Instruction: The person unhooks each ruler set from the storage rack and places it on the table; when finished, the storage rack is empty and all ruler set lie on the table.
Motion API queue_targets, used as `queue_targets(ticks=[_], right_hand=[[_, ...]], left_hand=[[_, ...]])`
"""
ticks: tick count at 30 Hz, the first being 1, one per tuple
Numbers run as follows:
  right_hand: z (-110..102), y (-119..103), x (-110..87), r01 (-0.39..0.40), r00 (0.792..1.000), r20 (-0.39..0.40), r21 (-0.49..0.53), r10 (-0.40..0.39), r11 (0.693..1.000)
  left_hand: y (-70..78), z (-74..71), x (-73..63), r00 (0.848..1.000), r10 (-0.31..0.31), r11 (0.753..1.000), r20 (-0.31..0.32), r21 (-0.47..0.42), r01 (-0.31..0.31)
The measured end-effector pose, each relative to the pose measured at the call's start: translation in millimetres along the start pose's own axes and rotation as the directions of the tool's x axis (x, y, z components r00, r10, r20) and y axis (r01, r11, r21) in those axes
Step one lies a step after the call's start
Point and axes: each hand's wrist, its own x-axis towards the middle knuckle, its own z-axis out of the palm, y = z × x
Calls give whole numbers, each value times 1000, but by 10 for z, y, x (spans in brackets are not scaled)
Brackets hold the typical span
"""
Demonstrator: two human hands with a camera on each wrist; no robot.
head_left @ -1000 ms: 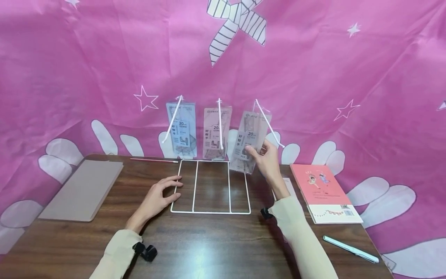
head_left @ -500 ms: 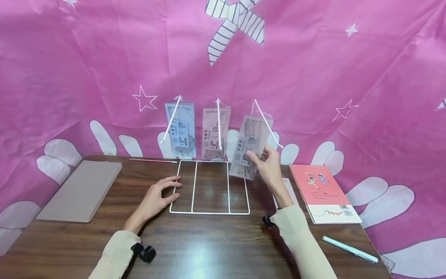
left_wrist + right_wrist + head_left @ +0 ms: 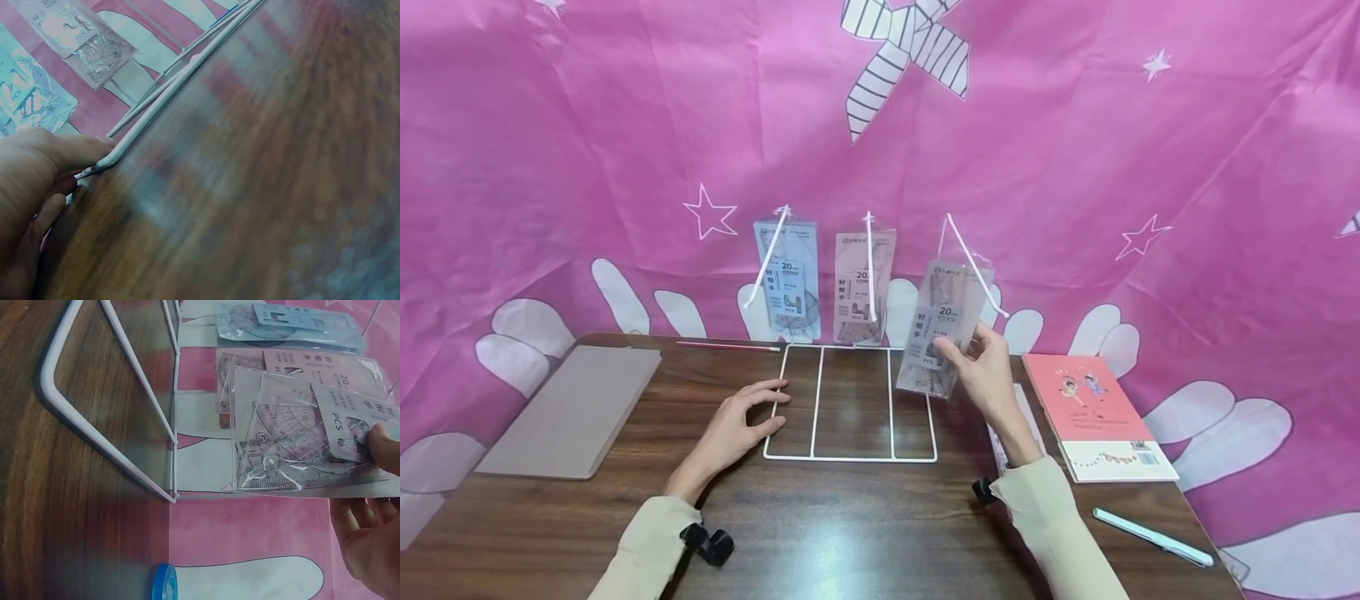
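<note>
gently seems best for this bit. the right hand [image 3: 988,379] grasps the flat, clear plastic packet with a grey card [image 3: 937,325] by its right side, with its thumb on the front and the other fingers behind. a good way would be to pinch just that edge, not squash it, and move the packet in line with the thin, white, slanting metal prong [image 3: 977,266] at the right end. that prong crosses the packet's see-through top; i cannot tell if it goes through a hole there. a sharp tug could tear the top or tip the white wire stand [image 3: 850,458]. the left hand [image 3: 730,425] is loose, not grasping, its fingers touching the stand's left side on the brown wooden worktop [image 3: 775,525]. it would help to press there a bit, so the stand does not slide.

now the packet. it is up in the air at the stand's right side, and its top leans to the right. it is long and thin, with a big 20 on the card. in the right wrist view you can see clear rulers and a curved angle tool inside, with tiny black marks, and the plastic shines. 2 more packets are to its left: the pale pink packet [image 3: 853,287] in the middle and the light blue packet [image 3: 788,287] at the far left.
</note>
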Motion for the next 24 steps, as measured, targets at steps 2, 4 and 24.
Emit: queue_targets(ticks=[2,4,24], right_hand=[[-14,-13,-24,2,1000,-1,8,-2,1000],[-31,14,-33,2,1000,-3,12,-2,1000],[-126,-78,-236,46,999,5,-18,-46,999]], left_hand=[[5,-1,0,1000,0,1000,1,-1,0],[12,1,-1,1000,9,1000,-5,1,-9],[46,4,-15,999,32,999,-28,13,-32]])
